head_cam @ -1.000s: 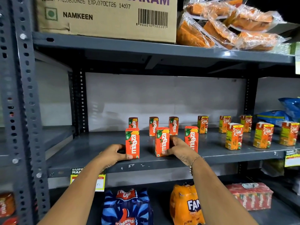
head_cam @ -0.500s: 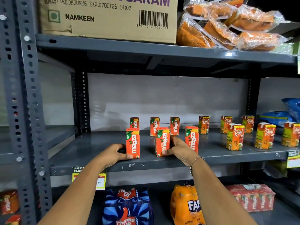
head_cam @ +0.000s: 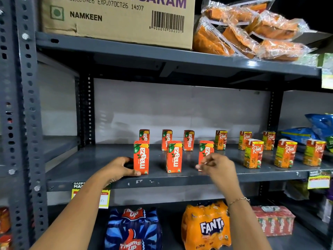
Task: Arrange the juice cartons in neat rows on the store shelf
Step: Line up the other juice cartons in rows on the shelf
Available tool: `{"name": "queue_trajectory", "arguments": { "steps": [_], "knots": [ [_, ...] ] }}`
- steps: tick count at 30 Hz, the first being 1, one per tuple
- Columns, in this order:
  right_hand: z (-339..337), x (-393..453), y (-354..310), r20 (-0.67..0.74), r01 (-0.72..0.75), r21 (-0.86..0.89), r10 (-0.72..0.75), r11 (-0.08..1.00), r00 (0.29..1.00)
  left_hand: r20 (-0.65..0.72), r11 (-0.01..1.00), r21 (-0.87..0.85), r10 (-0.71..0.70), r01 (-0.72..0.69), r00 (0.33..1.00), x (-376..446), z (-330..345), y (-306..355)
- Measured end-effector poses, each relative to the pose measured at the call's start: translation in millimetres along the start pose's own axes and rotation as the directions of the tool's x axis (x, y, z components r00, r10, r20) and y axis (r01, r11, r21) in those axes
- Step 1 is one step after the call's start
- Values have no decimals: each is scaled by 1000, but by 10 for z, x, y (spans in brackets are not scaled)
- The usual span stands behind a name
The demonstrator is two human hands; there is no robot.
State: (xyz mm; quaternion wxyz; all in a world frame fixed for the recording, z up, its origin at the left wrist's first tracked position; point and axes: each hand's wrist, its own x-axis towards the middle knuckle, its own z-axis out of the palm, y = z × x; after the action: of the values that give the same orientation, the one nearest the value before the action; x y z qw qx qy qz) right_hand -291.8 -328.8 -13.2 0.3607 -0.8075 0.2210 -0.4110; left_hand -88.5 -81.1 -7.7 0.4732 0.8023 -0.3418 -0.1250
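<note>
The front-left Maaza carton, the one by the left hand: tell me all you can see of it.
The front-left Maaza carton is a small upright box, orange-red, seemingly coated card, with white vertical lettering and a green top corner marked 10. It stands unopened at the shelf's front edge, leftmost in the front row. The left hand touches its left side, thumb at its base.

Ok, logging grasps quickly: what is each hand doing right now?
Left hand: grip closed on the front-left Maaza carton.
Right hand: empty, fingers loosely curled, in front of the front-right Maaza carton.
</note>
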Motion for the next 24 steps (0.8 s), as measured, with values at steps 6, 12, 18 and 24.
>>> {"name": "queue_trajectory", "arguments": {
  "steps": [6,12,18,24],
  "knots": [
    [-100,340,253,-39,-145,31,146,989,989,-9,1000,22,-17,17,1000,13,-20,15],
    [231,456,382,-22,-130,-40,129,991,991,-9,999,30,-22,22,1000,18,-17,-1],
    [238,524,435,8,-141,-28,141,990,990,-17,999,48,-18,19,1000,28,-14,-11],
    [227,558,454,98,-149,26,146,989,984,-20,1000,24,-7,7,1000,6,1,12]
  ]
}}
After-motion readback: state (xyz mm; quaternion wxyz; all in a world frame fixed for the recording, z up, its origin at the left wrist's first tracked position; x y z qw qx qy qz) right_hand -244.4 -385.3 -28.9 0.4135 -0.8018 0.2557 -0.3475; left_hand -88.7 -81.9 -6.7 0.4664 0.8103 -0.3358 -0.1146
